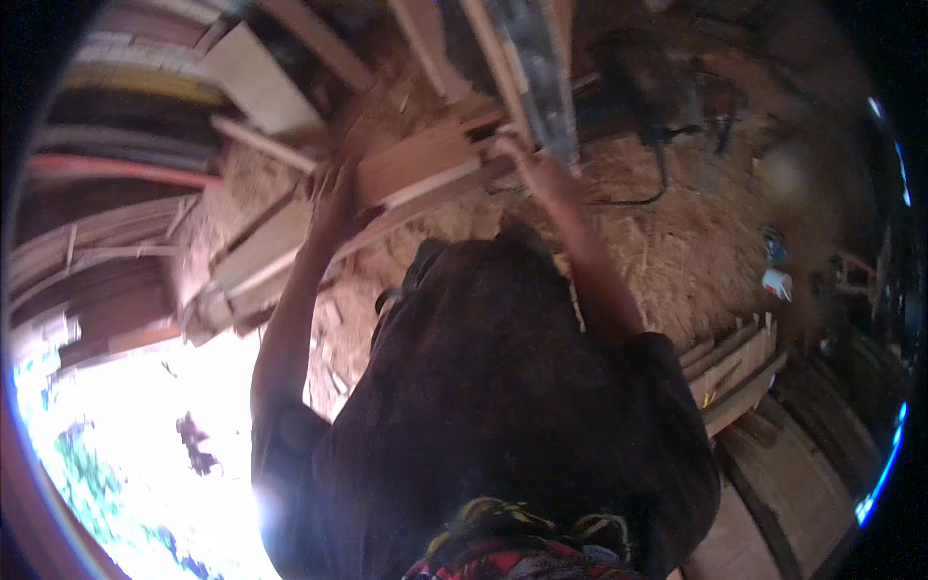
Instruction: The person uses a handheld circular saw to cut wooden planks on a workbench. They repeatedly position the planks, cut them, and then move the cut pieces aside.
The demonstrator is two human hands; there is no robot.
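A reddish-brown wooden board point(416, 161) lies between my hands, with a paler strip along its near edge. My left hand point(334, 198) is closed over the board's left end, its fingers pointing away from me. At the board's right end, my right hand point(535, 166) has its fingers bent around the wood, close to the foot of a long narrow batten point(495, 63). The image is blurred there, so the fingertips are hard to make out. Under the board runs a longer light timber beam point(266, 246), stretching toward the lower left.
Wood shavings point(691, 232) cover the floor. Stacked planks point(116, 174) fill the left side, and a pale panel point(261, 82) leans at the back left. A dark cable point(662, 174) curves right of my hand. Farther right are a white container point(776, 284) and more stacked boards point(735, 372).
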